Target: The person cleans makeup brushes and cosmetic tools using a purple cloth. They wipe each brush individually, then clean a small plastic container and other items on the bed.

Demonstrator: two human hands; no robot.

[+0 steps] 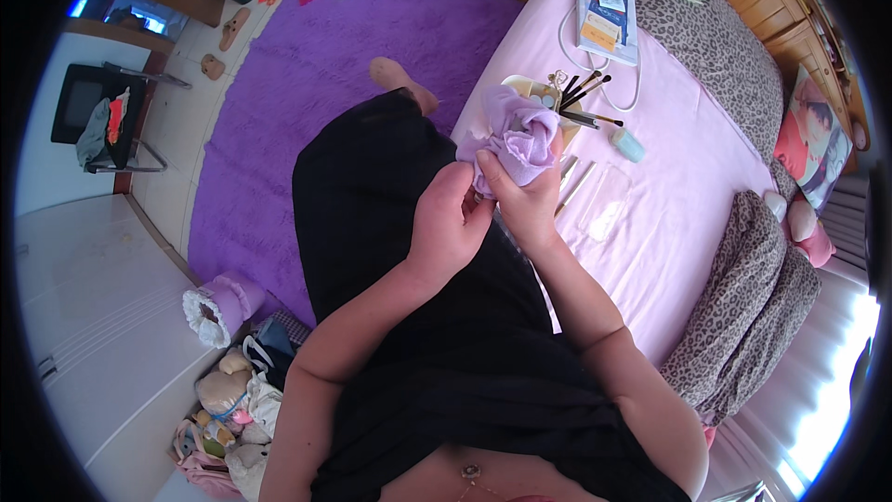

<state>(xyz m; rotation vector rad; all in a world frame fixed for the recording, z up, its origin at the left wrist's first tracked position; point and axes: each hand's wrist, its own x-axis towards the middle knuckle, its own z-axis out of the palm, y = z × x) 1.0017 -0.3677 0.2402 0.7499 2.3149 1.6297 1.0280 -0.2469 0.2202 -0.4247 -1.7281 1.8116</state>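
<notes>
A lilac cloth [519, 136], bunched into loose folds, is held up in front of me over the bed's edge. My right hand [526, 206] wraps around its lower right side, thumb pressed on the folds. At the bundle's lower left, my left hand [446, 219] pinches it with bent fingers; whether anything is wrapped inside cannot be seen. Just beyond the cloth stands a cream container [516, 80], partly hidden by it, with several makeup brushes [589, 87] leaning out. A small pale-green jar [628, 145] lies to the right of the brushes.
On the pink bedsheet [669, 188] lie a clear plastic case [605, 203], a slim stick-like tool [577, 188], a white cable [637, 94] and papers [605, 14]. A leopard-print blanket [742, 314] is heaped at right. Left of the bed spreads a purple rug [279, 118].
</notes>
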